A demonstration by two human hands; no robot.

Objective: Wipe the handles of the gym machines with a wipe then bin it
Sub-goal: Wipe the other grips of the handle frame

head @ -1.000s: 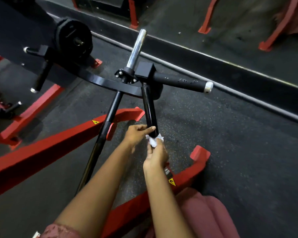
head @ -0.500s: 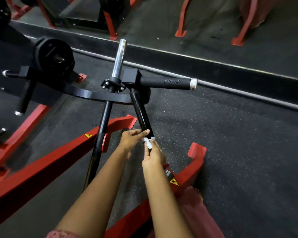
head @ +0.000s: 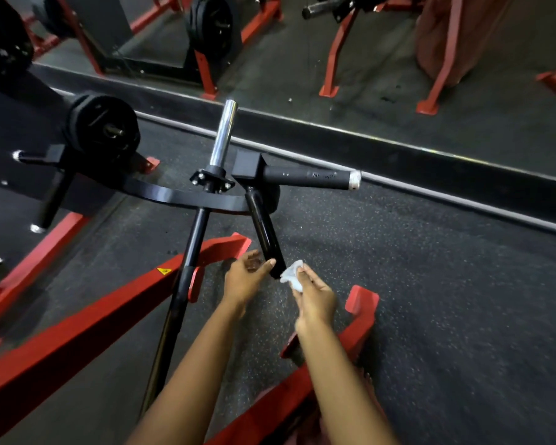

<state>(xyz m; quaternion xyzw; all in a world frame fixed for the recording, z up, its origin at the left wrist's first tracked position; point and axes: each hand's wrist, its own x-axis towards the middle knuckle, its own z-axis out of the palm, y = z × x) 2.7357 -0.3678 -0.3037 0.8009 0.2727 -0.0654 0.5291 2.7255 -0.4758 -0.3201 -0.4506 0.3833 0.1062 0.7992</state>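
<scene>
My right hand (head: 315,297) pinches the wipe (head: 293,277) in its grip; my left hand (head: 244,279) has its grip apart, thumb touching the black handle (head: 265,236) (its lower end), between both grips.

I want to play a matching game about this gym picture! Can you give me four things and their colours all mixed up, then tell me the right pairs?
Things:
1. wipe
2. upright post
3. weight plate
4. frame beam

Colours:
A. red
B. black
C. white
D. shiny silver

Pairs: 1-C, 2-D, 3-B, 4-A.
</scene>
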